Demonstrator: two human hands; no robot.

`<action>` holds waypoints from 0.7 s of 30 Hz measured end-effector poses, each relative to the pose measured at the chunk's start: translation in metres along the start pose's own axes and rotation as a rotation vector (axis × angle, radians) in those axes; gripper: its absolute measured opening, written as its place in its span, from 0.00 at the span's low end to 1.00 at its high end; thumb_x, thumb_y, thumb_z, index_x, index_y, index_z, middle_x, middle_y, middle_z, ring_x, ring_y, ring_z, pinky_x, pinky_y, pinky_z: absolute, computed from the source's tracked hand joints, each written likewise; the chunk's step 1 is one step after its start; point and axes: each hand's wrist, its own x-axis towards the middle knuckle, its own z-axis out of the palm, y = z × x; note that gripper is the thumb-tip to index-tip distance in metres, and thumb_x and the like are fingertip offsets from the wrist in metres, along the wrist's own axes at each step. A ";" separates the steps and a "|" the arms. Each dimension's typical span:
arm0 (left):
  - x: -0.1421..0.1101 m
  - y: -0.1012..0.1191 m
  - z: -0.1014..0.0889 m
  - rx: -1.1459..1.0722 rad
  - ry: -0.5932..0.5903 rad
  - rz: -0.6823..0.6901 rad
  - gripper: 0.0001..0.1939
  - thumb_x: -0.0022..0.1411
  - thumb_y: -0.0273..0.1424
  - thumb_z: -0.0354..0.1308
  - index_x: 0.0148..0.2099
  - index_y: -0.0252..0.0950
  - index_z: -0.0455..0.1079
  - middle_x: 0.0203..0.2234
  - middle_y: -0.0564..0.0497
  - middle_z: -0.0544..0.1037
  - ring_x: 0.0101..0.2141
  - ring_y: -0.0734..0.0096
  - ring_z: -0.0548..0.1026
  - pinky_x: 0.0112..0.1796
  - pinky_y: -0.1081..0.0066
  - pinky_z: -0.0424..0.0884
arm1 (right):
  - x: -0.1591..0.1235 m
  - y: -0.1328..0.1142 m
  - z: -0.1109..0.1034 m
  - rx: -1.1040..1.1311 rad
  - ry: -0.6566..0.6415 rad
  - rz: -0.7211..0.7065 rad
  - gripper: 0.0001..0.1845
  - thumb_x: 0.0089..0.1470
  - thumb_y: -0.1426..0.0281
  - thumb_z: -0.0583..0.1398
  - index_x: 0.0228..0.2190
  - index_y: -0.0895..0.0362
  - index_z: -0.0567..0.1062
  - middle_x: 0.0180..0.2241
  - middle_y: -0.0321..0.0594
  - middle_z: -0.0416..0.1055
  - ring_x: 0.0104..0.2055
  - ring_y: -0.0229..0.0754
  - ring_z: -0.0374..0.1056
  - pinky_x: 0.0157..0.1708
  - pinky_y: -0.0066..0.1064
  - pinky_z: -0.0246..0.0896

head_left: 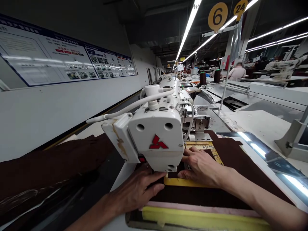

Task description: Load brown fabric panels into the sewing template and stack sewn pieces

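Note:
A white industrial sewing machine with a red three-diamond mark stands in front of me. Dark brown fabric lies on its bed under a yellow template frame. My left hand lies flat on the brown cloth just below the machine head, fingers stretched out. To the right of the head, my right hand presses on the fabric and the template, fingers spread near the needle area. The needle itself is hidden behind the machine head.
More brown fabric is heaped at the left beside a white wall with posters. A yellow and pink padded edge runs along the near side. Thread cones, other machines and a seated person fill the back right.

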 end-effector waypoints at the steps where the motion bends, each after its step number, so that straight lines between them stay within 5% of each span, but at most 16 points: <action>1: -0.003 0.000 0.001 0.006 0.001 0.008 0.22 0.73 0.36 0.57 0.67 0.50 0.68 0.61 0.50 0.73 0.61 0.52 0.70 0.60 0.58 0.68 | 0.000 0.000 0.000 0.002 -0.001 0.003 0.26 0.65 0.48 0.58 0.51 0.54 0.78 0.52 0.49 0.70 0.49 0.57 0.64 0.50 0.46 0.61; 8: -0.005 0.005 0.005 0.049 0.023 0.067 0.24 0.72 0.33 0.59 0.68 0.50 0.66 0.64 0.52 0.70 0.62 0.51 0.68 0.62 0.53 0.67 | 0.001 -0.004 0.004 0.004 0.012 0.052 0.29 0.65 0.45 0.55 0.50 0.54 0.78 0.50 0.49 0.70 0.49 0.57 0.64 0.47 0.45 0.62; 21: 0.001 0.025 0.002 0.156 0.088 0.111 0.21 0.70 0.28 0.61 0.63 0.43 0.69 0.53 0.50 0.79 0.53 0.56 0.76 0.61 0.55 0.68 | 0.002 -0.009 0.008 -0.021 0.026 0.072 0.26 0.64 0.48 0.60 0.51 0.53 0.78 0.50 0.47 0.70 0.48 0.56 0.63 0.50 0.45 0.61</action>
